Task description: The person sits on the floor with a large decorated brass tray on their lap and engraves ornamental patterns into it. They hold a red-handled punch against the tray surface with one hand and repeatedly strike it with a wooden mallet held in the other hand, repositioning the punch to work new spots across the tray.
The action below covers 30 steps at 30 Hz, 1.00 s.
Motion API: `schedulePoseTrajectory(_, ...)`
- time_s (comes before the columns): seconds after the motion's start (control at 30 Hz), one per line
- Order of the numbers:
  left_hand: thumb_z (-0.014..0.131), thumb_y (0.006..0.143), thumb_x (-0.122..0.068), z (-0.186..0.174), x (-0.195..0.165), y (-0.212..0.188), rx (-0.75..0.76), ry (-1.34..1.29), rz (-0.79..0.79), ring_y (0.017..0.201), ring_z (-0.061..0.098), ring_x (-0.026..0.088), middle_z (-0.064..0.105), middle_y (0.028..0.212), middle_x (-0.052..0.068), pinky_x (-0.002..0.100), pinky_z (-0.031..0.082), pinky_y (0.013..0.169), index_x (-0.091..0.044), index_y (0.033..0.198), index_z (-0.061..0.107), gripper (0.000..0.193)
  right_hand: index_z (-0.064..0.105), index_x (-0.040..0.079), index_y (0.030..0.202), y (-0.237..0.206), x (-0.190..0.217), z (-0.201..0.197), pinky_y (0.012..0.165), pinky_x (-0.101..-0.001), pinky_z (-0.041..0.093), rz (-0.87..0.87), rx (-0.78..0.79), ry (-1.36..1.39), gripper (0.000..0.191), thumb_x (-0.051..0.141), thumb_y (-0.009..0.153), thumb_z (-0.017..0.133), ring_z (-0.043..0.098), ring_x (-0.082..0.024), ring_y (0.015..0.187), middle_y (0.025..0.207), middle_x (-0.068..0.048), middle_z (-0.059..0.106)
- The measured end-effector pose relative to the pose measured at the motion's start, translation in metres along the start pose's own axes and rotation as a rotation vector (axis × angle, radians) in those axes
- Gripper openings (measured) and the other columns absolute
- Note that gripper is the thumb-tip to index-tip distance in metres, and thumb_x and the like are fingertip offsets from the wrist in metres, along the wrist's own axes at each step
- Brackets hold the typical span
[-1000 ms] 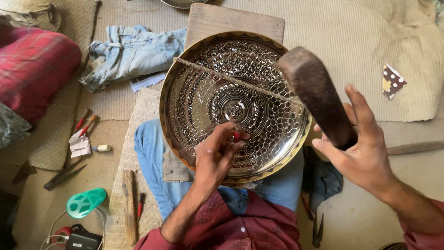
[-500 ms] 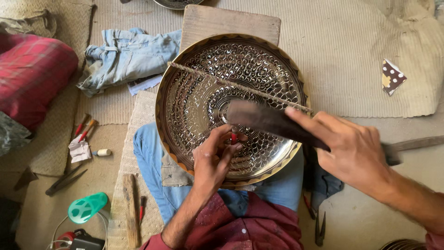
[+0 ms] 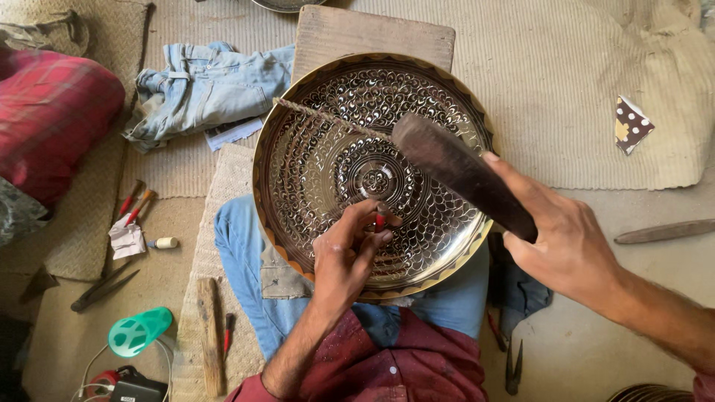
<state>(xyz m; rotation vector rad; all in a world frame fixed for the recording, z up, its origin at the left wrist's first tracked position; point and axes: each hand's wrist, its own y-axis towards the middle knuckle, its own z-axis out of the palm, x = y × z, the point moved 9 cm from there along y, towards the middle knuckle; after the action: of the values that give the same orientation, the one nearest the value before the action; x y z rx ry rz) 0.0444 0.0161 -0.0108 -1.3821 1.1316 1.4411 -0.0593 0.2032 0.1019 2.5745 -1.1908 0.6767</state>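
A large round engraved metal tray (image 3: 313, 134) with a scale pattern rests tilted on my lap against a wooden board (image 3: 372, 33). My left hand (image 3: 346, 257) pinches a small red-tipped punch (image 3: 379, 219) held upright on the tray, just below its centre. My right hand (image 3: 570, 242) grips a dark wooden mallet (image 3: 462, 171), whose head hovers over the tray's upper right part, above and to the right of the punch. A thin string (image 3: 328, 120) crosses the tray.
Folded jeans (image 3: 205, 85) lie at the upper left, a red plaid cloth (image 3: 52, 112) at far left. Small tools (image 3: 138, 201), a green lamp (image 3: 138, 331) and a wooden stick (image 3: 210, 335) sit on the floor at the left. Pliers (image 3: 514, 368) lie by my right knee.
My right hand swung the mallet down from raised at the right toward the punch, then drew it back up slightly. My left hand stayed on the punch.
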Motion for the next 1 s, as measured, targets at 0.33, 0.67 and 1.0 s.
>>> schedulePoseTrajectory(0.33, 0.062, 0.092, 0.013, -0.002, -0.011, 0.002, -0.009, 0.108, 0.059, 0.107, 0.078, 0.019, 0.079, 0.112, 0.009, 0.029, 0.066, 0.089, -0.002, 0.128, 0.058, 0.040, 0.031, 0.043, 0.160, -0.007, -0.020, 0.020, 0.067, -0.0362, 0.060, 0.091, 0.248, -0.414, 0.101, 0.001, 0.075, 0.067, 0.072, -0.019, 0.083, 0.101, -0.001, 0.069)
schedulePoseTrajectory(0.67, 0.061, 0.092, 0.012, -0.002, -0.015, 0.002, -0.003, 0.109, 0.060, 0.108, 0.078, 0.020, 0.078, 0.114, 0.009, 0.029, 0.068, 0.090, -0.004, 0.128, 0.058, 0.040, 0.036, 0.043, 0.154, -0.003, -0.005, 0.015, 0.063, -0.0373, 0.059, -0.060, 0.153, -0.391, 0.096, -0.003, 0.075, 0.066, 0.073, -0.021, 0.084, 0.107, -0.003, 0.070)
schedulePoseTrajectory(1.0, 0.059, 0.092, 0.014, -0.002, -0.018, 0.003, -0.011, 0.077, 0.069, 0.112, 0.077, 0.020, 0.077, 0.116, 0.010, 0.030, 0.067, 0.093, -0.003, 0.130, 0.059, 0.042, 0.038, 0.030, 0.157, -0.001, 0.012, -0.007, 0.070, -0.0393, 0.058, -0.152, -0.080, -0.039, 0.094, 0.003, 0.072, 0.068, 0.070, -0.029, 0.094, 0.118, -0.013, 0.069)
